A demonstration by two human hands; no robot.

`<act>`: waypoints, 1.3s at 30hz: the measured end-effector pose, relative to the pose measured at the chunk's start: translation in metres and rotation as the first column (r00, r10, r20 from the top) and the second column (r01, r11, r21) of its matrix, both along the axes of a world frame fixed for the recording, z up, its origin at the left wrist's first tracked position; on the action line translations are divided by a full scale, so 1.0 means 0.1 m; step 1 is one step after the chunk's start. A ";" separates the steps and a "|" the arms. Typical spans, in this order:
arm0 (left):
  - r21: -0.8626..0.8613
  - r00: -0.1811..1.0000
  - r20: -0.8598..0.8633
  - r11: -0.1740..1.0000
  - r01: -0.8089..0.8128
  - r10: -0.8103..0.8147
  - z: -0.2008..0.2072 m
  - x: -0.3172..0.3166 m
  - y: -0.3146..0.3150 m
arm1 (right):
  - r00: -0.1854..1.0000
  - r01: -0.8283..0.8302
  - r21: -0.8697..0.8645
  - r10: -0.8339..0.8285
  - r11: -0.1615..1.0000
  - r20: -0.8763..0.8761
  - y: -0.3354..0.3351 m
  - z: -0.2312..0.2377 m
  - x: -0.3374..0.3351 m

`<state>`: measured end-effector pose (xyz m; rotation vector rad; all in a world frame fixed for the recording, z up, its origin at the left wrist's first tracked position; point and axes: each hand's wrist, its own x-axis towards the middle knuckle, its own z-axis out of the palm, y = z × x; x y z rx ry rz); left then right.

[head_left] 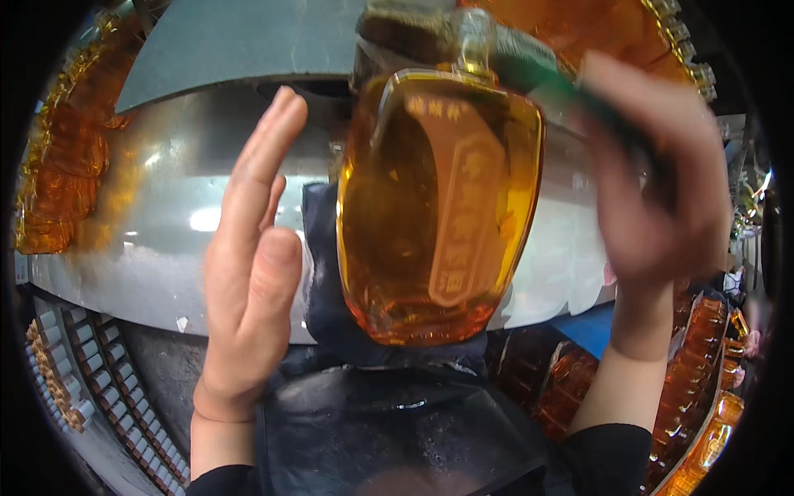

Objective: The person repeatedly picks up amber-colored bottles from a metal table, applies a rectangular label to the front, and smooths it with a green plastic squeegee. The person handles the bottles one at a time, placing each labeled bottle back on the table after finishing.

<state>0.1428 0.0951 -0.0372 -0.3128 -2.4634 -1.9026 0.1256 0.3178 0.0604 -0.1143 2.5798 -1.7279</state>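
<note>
Large in the middle is a flat-sided glass bottle point(397, 223) of amber liquid, with an orange panel on its face and its neck toward the far side. My left hand point(256, 248) is raised just left of the bottle, fingers straight and holding nothing; a gap shows between them. On the right, my right hand point(662, 182) is smeared by motion, its fingers wrapped round a green, dark-handled tool point(542, 78). The tool reaches toward the bottle's neck; its head is too blurred to name. Behind the neck is a dark, blurred object point(401, 37) that I cannot make out.
A shiny metal worktop point(165, 223) curves across, with a grey plate point(240, 41) beyond. Amber bottles line the left point(66, 182) and lower right point(686, 397). Racks of pale cylinders point(107, 372) are at lower left. My black apron point(397, 430) is nearest.
</note>
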 end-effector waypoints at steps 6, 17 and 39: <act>0.037 0.995 0.033 0.995 0.098 -0.099 0.02 -0.14 0.02 | 0.629 0.215 0.715 0.465 0.665 -0.622 0.05 0.02 -0.57; 0.137 0.980 -0.038 0.971 0.197 -0.194 -0.02 -0.28 -0.10 | 0.545 0.249 0.585 0.387 0.772 -0.743 0.06 0.08 -0.55; 0.214 0.808 -0.343 0.798 0.564 -0.479 0.27 -0.09 0.06 | 0.794 -0.133 0.558 0.425 0.819 -0.435 0.07 0.39 0.11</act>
